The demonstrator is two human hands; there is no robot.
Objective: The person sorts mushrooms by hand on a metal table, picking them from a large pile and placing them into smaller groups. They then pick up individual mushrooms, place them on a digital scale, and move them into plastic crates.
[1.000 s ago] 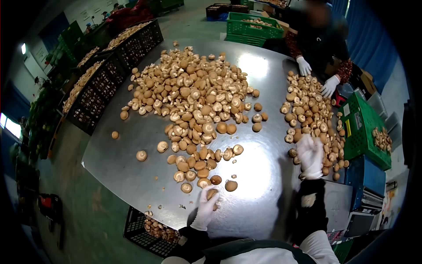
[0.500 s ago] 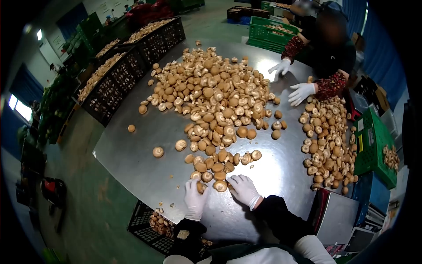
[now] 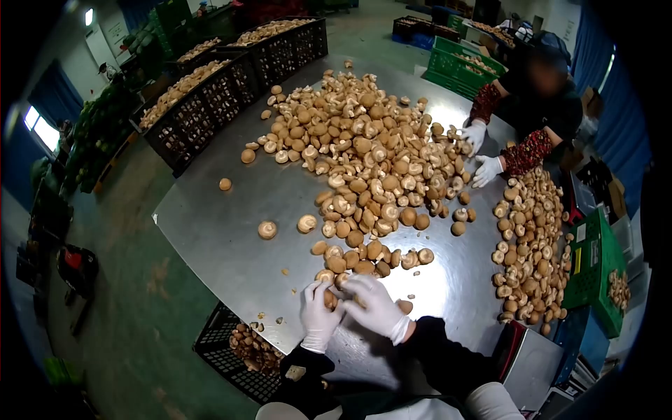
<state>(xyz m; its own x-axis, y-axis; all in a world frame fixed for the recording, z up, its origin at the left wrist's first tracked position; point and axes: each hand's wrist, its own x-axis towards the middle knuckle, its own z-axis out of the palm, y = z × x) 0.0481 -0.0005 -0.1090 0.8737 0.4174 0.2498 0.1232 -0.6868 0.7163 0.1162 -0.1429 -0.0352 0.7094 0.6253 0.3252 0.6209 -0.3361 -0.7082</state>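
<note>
Near the front edge of the metal table, my gloved left hand (image 3: 320,320) is closed around a brown mushroom (image 3: 330,300). My gloved right hand (image 3: 378,308) reaches across beside it, its fingers curled over another mushroom that is mostly hidden, with a bit of brown cap showing. The two hands almost touch. A loose mushroom (image 3: 404,306) lies to the right of my right hand. Just beyond my fingers is a small cluster of mushrooms (image 3: 364,267), which leads up to the large mushroom heap (image 3: 371,140).
Across the metal table (image 3: 210,224), a co-worker's gloved hands (image 3: 488,170) work at the heap. Sorted mushrooms (image 3: 532,245) lie at right by a green crate (image 3: 593,273) and a scale (image 3: 532,360). A black crate (image 3: 217,343) with mushroom scraps stands below the front edge. Filled black crates (image 3: 203,105) stand left.
My right hand has moved left, curling over toward my left hand. The co-worker's hand has reached into the heap's right side. The camera view has shifted slightly.
</note>
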